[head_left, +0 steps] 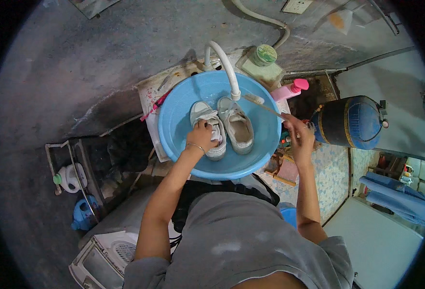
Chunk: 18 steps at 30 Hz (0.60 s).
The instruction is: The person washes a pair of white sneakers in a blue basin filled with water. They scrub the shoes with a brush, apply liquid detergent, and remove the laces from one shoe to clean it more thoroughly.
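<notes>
Two pale lace-up shoes lie side by side in a wide light-blue basin. My left hand is closed on the left shoe, its fingers at the opening and tongue. The right shoe rests untouched, its toe below the tip of a white curved faucet. Over the basin's right rim, my right hand grips the handle of a brush. The brush's white bristled head hovers right of the faucet tip, apart from both shoes.
A pink pump bottle and a green-lidded tub stand right of the faucet. A pink-red object lies by the basin's left rim. A dark-banded blue tank is at right. Jugs sit on a left rack.
</notes>
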{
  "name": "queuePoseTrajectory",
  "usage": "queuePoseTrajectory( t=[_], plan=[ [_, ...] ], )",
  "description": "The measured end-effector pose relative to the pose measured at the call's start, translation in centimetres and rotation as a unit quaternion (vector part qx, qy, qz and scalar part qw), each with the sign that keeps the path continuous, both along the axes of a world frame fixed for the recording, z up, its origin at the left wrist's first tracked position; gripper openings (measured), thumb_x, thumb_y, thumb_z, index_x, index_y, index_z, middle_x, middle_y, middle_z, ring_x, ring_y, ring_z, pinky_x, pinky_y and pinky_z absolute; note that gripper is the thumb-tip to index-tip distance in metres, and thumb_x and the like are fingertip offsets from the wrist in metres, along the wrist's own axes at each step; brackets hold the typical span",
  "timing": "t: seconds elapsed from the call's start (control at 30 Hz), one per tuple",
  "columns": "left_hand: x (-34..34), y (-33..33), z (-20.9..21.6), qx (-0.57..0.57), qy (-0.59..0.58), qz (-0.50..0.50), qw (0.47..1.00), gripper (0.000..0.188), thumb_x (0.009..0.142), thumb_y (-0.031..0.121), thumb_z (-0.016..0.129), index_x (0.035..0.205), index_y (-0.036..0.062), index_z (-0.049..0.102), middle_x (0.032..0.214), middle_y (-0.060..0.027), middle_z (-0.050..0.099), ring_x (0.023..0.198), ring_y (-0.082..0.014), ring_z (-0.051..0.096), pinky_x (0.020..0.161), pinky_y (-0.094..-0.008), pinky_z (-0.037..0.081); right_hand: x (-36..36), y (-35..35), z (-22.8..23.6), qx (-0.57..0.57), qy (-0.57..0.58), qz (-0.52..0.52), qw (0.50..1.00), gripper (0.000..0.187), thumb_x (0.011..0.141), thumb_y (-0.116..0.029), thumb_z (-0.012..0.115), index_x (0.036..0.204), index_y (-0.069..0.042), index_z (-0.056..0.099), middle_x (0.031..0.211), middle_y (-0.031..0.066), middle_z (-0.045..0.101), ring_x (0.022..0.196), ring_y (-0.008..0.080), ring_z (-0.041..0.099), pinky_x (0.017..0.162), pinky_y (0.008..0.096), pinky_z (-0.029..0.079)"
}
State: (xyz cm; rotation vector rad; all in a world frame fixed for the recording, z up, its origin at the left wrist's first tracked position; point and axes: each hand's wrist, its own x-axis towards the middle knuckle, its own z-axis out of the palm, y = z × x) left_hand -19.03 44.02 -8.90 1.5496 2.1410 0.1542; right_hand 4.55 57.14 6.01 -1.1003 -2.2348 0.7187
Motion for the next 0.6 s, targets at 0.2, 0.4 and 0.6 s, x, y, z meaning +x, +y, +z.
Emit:
queuePoseTrajectory(
  t=[0.2, 0.4, 0.6],
  plan=[
    [-0.2, -0.1, -0.3, -0.006, -0.006, 0.005, 1.000, 0.047, 0.068, 0.035, 0.069, 0.104, 0.0068, 0.059, 0.124, -0.0122, 0.044, 0.112, -0.0304, 0.048, 0.084, -0.0417, 0.049, -0.2, -0.1, -5.3, -0.009, -0.065, 0.089, 0.994, 0.021, 0.082, -0.004, 0.058, 0.103, -0.005, 0.061, 0.105, 0.0136, 0.062, 0.093, 0.0313, 0.061, 0.079, 0.0369, 0.049],
    [-0.1, -0.2, -0.5, -0.003, -0.004, 0.011, 1.000, 0.047, 0.068, 0.033, 0.070, 0.105, 0.0071, 0.059, 0.123, -0.0121, 0.044, 0.111, -0.0308, 0.049, 0.084, -0.0412, 0.049, 0.7, -0.5, -7.4, -0.015, -0.136, 0.142, 0.980, 0.024, 0.078, -0.007, 0.063, 0.101, -0.005, 0.061, 0.106, 0.0116, 0.061, 0.096, 0.0307, 0.058, 0.084, 0.0386, 0.046],
    [-0.3, -0.3, -1.0, 0.007, 0.006, -0.010, 1.000, 0.055, 0.069, 0.036, 0.070, 0.110, 0.0026, 0.056, 0.122, -0.0138, 0.043, 0.114, -0.0300, 0.046, 0.084, -0.0393, 0.050, -0.4, -0.5, -6.8, -0.043, -0.173, 0.181, 0.967, 0.022, 0.079, -0.015, 0.064, 0.098, -0.004, 0.063, 0.106, 0.0114, 0.062, 0.101, 0.0300, 0.055, 0.088, 0.0392, 0.044]
  ],
)
